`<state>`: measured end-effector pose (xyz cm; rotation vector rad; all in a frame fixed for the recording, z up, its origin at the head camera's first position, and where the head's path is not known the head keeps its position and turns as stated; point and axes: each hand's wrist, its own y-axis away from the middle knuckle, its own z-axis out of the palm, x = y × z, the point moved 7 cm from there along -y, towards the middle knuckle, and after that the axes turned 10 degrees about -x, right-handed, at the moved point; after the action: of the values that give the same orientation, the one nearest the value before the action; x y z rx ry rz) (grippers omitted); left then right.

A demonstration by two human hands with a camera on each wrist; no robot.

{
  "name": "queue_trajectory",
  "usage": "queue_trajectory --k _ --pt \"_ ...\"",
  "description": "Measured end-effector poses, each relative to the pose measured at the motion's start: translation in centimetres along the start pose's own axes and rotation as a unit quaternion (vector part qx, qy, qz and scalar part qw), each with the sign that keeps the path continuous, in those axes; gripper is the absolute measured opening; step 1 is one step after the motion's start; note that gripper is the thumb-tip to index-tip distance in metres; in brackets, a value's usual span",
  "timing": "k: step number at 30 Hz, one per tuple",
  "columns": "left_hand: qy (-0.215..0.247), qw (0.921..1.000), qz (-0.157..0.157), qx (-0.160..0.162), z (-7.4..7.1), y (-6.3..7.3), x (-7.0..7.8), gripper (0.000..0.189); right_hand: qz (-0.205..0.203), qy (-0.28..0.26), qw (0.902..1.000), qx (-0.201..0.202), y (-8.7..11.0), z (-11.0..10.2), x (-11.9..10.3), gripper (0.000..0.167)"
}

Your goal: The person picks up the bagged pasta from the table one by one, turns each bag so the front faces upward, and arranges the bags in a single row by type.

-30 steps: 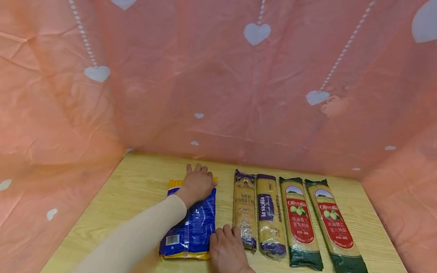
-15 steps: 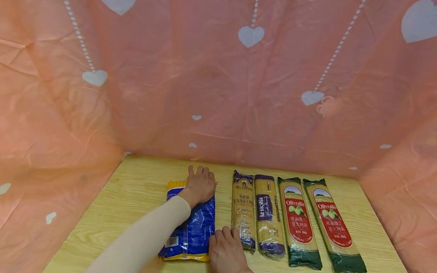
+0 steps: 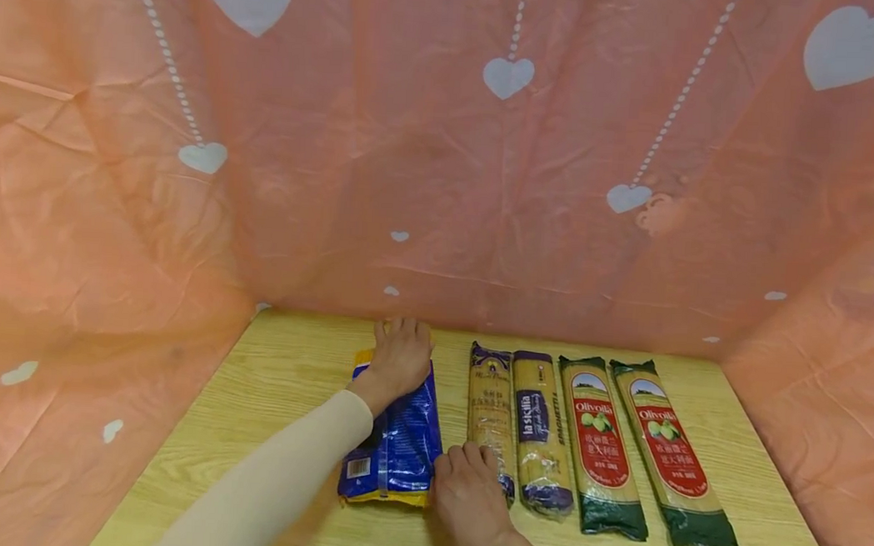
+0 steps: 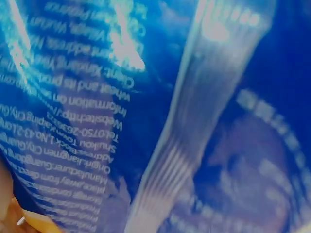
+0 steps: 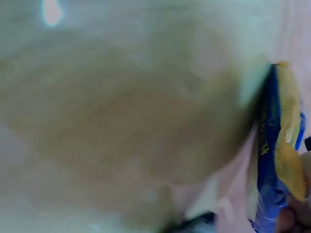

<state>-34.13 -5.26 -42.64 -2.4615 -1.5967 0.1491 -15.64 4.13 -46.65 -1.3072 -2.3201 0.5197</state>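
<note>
A blue plastic food packet (image 3: pixel 404 442) with yellow ends lies back side up on the wooden table, barcode near its lower left. My left hand (image 3: pixel 400 363) grips its far end, fingers bent over the edge and covering part of it. At the near right corner, my right hand (image 3: pixel 468 496) holds the packet's side. Printed text and the back seam of the blue packet (image 4: pixel 141 121) fill the left wrist view. Seen edge-on in the right wrist view, the packet (image 5: pixel 269 160) has fingertips (image 5: pixel 285 218) against its lower part.
Right of the packet, a clear-and-purple spaghetti pack (image 3: pixel 491 402), a "la sicilia" spaghetti pack (image 3: pixel 538 455) and two green-ended Olivoilà packs (image 3: pixel 603 442) lie in a row. Pink curtain (image 3: pixel 442 181) encloses the table's (image 3: pixel 289 364) back and sides.
The blue packet has shifted slightly right and away from me, turning a little, with both hands moving along on it. The row of spaghetti packs stays put.
</note>
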Motion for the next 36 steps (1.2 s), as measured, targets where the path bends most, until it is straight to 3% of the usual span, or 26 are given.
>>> queue_trajectory --k 4,6,9,15,19,21,25,28,30,32,36 --pt "0.010 0.9952 0.018 0.096 -2.7 0.1 0.2 0.020 0.006 -0.025 0.9986 0.045 -1.0 -2.2 1.1 0.026" --pt "0.014 0.9926 0.023 0.118 -3.6 -0.1 0.2 0.020 0.006 -0.035 0.9973 0.064 -1.4 -3.4 1.5 0.026" --pt "0.023 0.9936 0.022 0.108 -4.5 -0.6 0.4 0.022 0.000 -0.039 0.9963 0.076 -1.7 -4.9 2.0 0.029" --pt "0.026 0.9996 -0.001 0.014 -4.8 -1.2 0.8 0.028 -0.037 -0.021 0.9949 0.091 -1.7 -6.8 1.5 0.036" --pt "0.014 0.9992 -0.033 -0.016 -4.6 -1.2 0.7 0.031 -0.047 -0.019 0.9923 0.113 -1.8 -7.4 0.9 0.034" --pt "0.006 0.9994 -0.035 -0.006 -4.7 -1.2 0.7 0.029 -0.044 -0.023 0.9920 0.116 -2.0 -7.7 1.0 0.034" --pt "-0.012 0.9978 0.002 0.064 -5.2 -1.1 0.8 0.022 -0.041 -0.027 0.9929 0.109 -2.1 -7.9 1.8 0.034" --pt "-0.027 0.9897 0.043 0.134 -5.7 -1.0 1.1 0.020 -0.039 -0.023 0.9947 0.092 -2.2 -8.0 2.3 0.034" --pt "-0.038 0.9849 0.058 0.159 -5.8 -1.0 1.2 0.019 -0.038 -0.021 0.9962 0.076 -2.3 -8.0 2.5 0.036" --pt "-0.034 0.9859 0.054 0.155 -5.7 -1.1 1.0 0.020 -0.040 -0.013 0.9975 0.056 -2.5 -7.8 2.4 0.037" --pt "-0.011 0.9967 0.000 0.081 -5.3 -1.4 0.0 0.022 -0.048 -0.011 0.9983 0.033 -3.0 -7.4 2.2 0.035"
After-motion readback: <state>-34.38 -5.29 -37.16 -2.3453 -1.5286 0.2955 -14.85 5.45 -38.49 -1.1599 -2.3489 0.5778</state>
